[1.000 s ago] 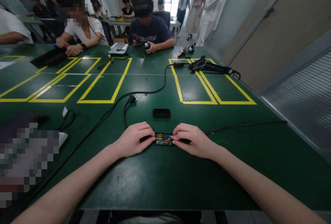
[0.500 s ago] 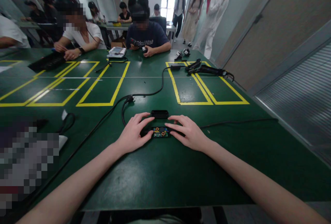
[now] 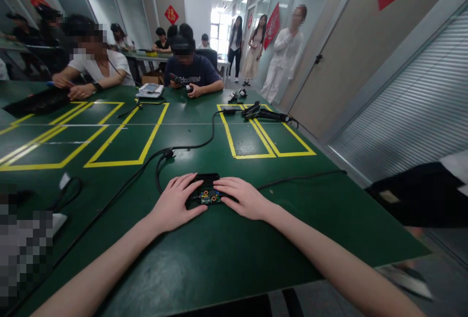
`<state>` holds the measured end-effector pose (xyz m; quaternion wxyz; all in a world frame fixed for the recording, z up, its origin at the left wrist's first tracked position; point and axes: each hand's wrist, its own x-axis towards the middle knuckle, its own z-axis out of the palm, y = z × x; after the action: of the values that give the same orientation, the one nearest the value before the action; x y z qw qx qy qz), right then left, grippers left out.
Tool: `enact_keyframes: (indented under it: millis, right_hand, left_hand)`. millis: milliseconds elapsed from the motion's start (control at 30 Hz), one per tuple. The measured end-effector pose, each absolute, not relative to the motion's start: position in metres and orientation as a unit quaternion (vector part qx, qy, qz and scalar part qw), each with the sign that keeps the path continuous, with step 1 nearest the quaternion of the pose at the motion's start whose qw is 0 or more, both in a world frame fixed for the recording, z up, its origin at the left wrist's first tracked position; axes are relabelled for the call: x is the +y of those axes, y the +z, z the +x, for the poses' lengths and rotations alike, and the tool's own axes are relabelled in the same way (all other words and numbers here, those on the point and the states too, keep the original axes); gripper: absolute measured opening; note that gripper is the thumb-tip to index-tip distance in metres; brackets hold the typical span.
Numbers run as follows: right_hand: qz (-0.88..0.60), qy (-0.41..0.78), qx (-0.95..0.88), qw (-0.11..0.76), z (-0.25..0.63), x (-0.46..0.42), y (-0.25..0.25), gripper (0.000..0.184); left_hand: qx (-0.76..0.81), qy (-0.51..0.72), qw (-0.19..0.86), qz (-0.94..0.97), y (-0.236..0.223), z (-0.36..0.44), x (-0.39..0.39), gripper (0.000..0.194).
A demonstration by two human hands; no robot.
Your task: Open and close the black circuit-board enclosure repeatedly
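Observation:
A small green circuit board (image 3: 211,197) with copper-coloured coils lies on the green table, its components facing up. Just behind it sits a black plastic case half (image 3: 207,177), its hollow side up. My left hand (image 3: 177,204) is open at the left of both, fingertips by the case and the thumb by the board's near left corner. From the right, my right hand (image 3: 242,198) reaches over with outstretched fingers close to the case and the board's right end. Whether the fingertips press on either part is hard to tell. A black cable (image 3: 300,178) runs out to the right behind my right hand.
A black cord with a plug (image 3: 168,153) crosses the table to a black adapter (image 3: 230,110). Black tools (image 3: 268,113) lie near yellow tape outlines (image 3: 292,154). Co-workers sit across the table. A person in dark clothing (image 3: 413,195) is at the right edge.
The view has turned right and tilted up. My fingers have come closer around the case half and board, which now sit nearer each other. A person has appeared at the right.

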<state>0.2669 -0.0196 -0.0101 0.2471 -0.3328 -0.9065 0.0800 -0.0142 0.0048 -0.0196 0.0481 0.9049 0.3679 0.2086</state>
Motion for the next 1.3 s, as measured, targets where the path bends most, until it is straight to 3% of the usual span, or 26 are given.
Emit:
enact_keyframes:
  millis: [100,367,667,767,900,1300]
  right_hand:
    - [-0.314,0.081,-0.910,0.258,0.267,-0.020,-0.010,0.032]
    - [-0.293,0.090,-0.903,0.300,0.270,-0.022,-0.008,0.030]
    - [-0.357,0.184,-0.827,0.394,0.271,-0.022,-0.014,0.033]
    - [-0.376,0.186,-0.828,0.372,0.271,-0.019,-0.017,0.042]
    - [-0.349,0.187,-0.858,0.326,0.272,-0.019,-0.018,0.029]
    - [-0.313,0.198,-0.864,0.341,0.270,-0.024,-0.009,0.026]
  left_hand:
    - [0.357,0.220,0.056,0.906,-0.019,-0.016,0.003,0.051]
    - [0.351,0.239,0.057,0.904,-0.017,-0.016,0.000,0.047]
    - [0.334,0.282,0.171,0.883,-0.007,-0.008,-0.009,0.031]
    - [0.335,0.283,0.187,0.879,-0.006,-0.007,-0.010,0.031]
    - [0.330,0.294,0.192,0.876,-0.006,-0.006,-0.010,0.032]
    - [0.309,0.304,0.208,0.877,-0.007,-0.005,-0.012,0.038]
